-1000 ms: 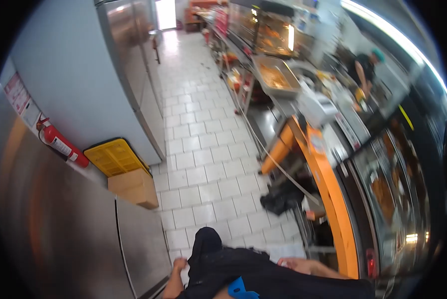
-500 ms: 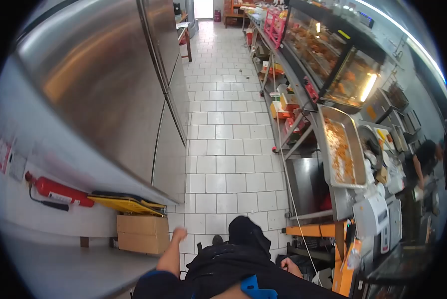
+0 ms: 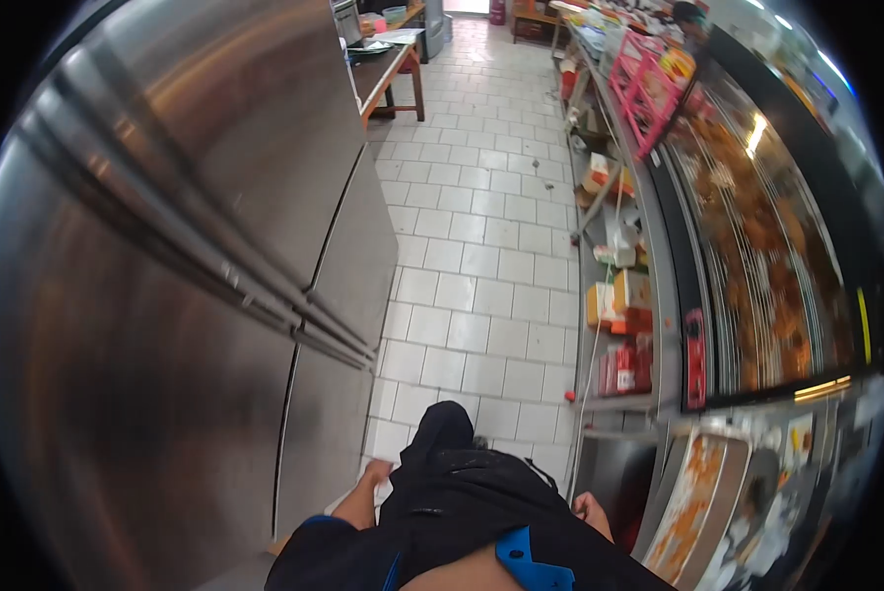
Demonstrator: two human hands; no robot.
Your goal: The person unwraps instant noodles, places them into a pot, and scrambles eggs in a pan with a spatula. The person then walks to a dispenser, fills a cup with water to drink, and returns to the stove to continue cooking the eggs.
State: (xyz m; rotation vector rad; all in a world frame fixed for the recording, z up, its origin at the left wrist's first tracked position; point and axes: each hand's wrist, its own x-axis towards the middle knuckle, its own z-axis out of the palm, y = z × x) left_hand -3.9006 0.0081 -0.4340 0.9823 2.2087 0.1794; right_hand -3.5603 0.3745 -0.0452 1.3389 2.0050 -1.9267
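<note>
My left hand point(image 3: 379, 471) hangs low beside my dark clothing, between my leg and the steel refrigerator point(image 3: 196, 295). It is small in view, and whether its fingers are open or closed is unclear. On the other side, my right hand point(image 3: 588, 510) hangs near the lower shelf of the counter, with its fingers curled in. Nothing can be made out in it. Right of that hand lies a metal tray point(image 3: 693, 502) with orange-brown food in it.
A white tiled floor point(image 3: 476, 261) runs ahead between the refrigerator and a metal shelf unit point(image 3: 667, 295) with boxes. A glass food case point(image 3: 757, 236) stands at right, beside a pink rack point(image 3: 642, 89). A wooden table point(image 3: 388, 74) is farther ahead at left.
The view has moved forward along the aisle. The fire extinguisher and cardboard box have left view, while the refrigerator and glass case appear larger. Both my hands stay low at my sides.
</note>
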